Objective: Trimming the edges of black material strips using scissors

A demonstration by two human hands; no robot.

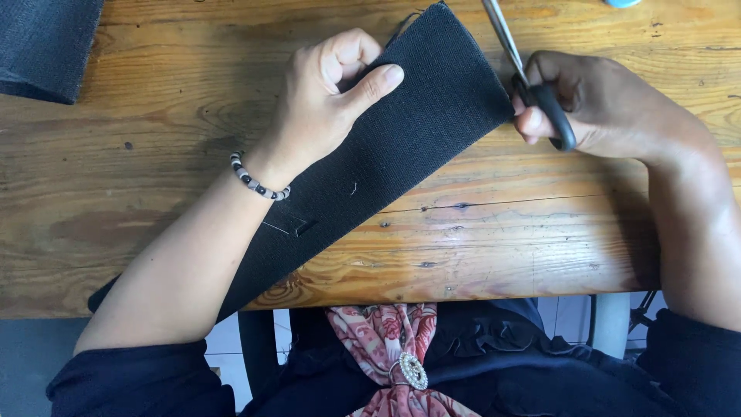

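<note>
Nearest the camera, below the table edge, a patterned red scarf (384, 340) hangs over dark clothing, pinned by a round jewelled brooch (413, 371). Pale floor tiles show under the table on either side.

Above that, a wide black elastic band (401, 147) runs slantwise over the wooden table (494, 239), from the near edge at the lower left, where it hangs slightly over, up to the far right. A small loose thread (353, 188) lies on its weave, and a small slit or marked corner shows near its lower part, just beside the left forearm.

The left hand (328, 108) rests on the band's upper half, closed on its far edge: the thumb lies flat across the top of the fabric while the curled fingers tuck behind the edge. A beaded bracelet (258, 184) circles the wrist. The left forearm covers much of the band's lower stretch.

The right hand (598, 108) sits just beside the band's far right end, fingers closed through the black handles of a pair of scissors (532, 85). The metal blades point away toward the far edge, together as far as can be seen, next to the band's cut end.

Farther off, a folded piece of dark fabric (46, 42) lies at the far left corner, well apart from the hands. A small blue object (622, 3) peeks in at the top edge. The tabletop is knotted, worn planks.
</note>
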